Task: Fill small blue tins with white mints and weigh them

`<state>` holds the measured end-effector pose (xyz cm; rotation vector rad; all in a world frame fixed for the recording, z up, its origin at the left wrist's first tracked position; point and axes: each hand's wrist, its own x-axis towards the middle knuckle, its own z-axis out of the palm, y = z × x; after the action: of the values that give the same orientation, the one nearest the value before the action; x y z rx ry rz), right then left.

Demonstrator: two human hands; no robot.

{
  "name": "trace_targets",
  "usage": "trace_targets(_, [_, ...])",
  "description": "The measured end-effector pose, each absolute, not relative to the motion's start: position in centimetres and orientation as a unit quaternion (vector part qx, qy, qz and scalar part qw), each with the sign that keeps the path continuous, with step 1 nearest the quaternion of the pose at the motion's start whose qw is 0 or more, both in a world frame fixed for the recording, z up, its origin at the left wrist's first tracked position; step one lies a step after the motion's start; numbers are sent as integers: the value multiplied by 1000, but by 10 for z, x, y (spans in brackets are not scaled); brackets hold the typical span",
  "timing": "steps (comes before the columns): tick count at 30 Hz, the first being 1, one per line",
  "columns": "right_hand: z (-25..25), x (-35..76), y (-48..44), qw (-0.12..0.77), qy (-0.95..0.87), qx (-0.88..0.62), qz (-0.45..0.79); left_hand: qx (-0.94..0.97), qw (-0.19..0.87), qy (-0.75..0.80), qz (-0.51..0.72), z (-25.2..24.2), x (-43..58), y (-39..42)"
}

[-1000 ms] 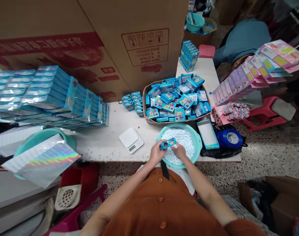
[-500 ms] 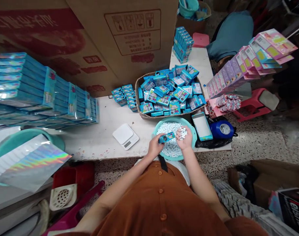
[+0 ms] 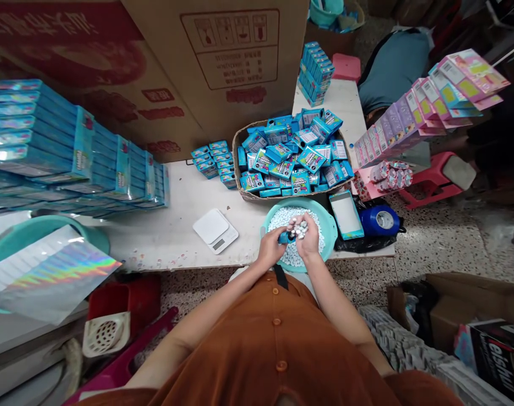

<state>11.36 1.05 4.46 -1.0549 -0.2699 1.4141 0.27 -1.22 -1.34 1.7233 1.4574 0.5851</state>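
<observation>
My left hand [image 3: 270, 248] is closed around a small blue candy box [image 3: 285, 237], held over the teal basin [image 3: 333, 230]. White candies [image 3: 291, 258] fill much of that basin. Cupped at the box's end, my right hand [image 3: 308, 237] holds a handful of white candies [image 3: 300, 226]. The two hands are close together, with the box's far end partly hidden between them. Just behind the basin, a cardboard tray [image 3: 257, 197] is heaped with blue candy boxes [image 3: 282, 152].
A white digital scale [image 3: 215, 230] lies left of the basin. Stacked blue boxes [image 3: 49, 135] stand at the left. To the right are an open blue carton [image 3: 346, 215], a blue tape roll [image 3: 381, 221] and pink boxes [image 3: 392, 132]. Another person [image 3: 394, 67] bends down beyond.
My right hand with its candies has moved left, up against the box. The box in my left hand has turned so that its end faces the right hand.
</observation>
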Motion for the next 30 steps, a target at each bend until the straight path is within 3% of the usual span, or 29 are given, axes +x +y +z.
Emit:
trace_targets(21, [52,111,7,674,-87,-536,501,680,406,559,247,0,9,-14])
trace_targets(30, [58,112,-1,672,-126,-525,507,682,399,554,264,2,13,-17])
